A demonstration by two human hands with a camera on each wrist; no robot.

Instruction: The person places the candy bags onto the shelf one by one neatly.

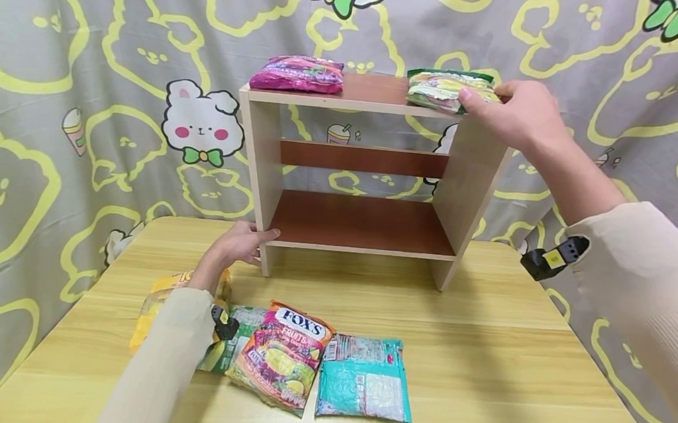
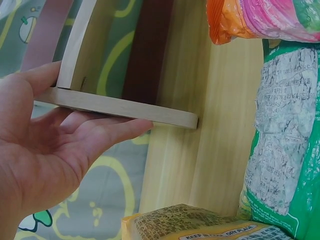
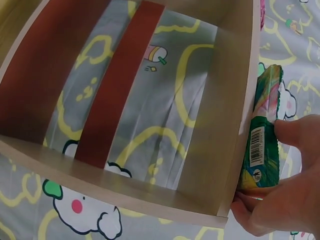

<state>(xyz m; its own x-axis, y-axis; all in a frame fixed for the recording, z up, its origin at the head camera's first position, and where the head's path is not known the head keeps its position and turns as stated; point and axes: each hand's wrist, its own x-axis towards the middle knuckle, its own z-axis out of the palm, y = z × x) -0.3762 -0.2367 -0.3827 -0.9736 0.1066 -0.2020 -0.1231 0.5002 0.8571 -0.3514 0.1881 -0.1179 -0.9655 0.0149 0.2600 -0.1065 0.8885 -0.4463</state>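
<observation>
A small wooden shelf (image 1: 368, 224) stands on the table. At its lower left, my left hand (image 1: 242, 242) grips the side panel, thumb over the lower board's front edge. In the left wrist view the fingers of the left hand (image 2: 75, 135) lie extended along the panel's outer face. My right hand (image 1: 526, 116) holds the right end of a green and yellow candy bag (image 1: 444, 88), which lies on the shelf's top board at the right. The right wrist view shows the thumb against the green bag (image 3: 265, 130) and fingertips at the board's corner.
A pink-purple bag (image 1: 298, 74) lies on the top board's left end. In front of the shelf on the table (image 1: 481, 382) are an orange FOX'S fruit candy bag (image 1: 286, 357), a teal bag (image 1: 366, 380), a green bag (image 1: 243, 327) and a yellow bag (image 1: 155, 297). A patterned curtain (image 1: 148, 57) hangs behind.
</observation>
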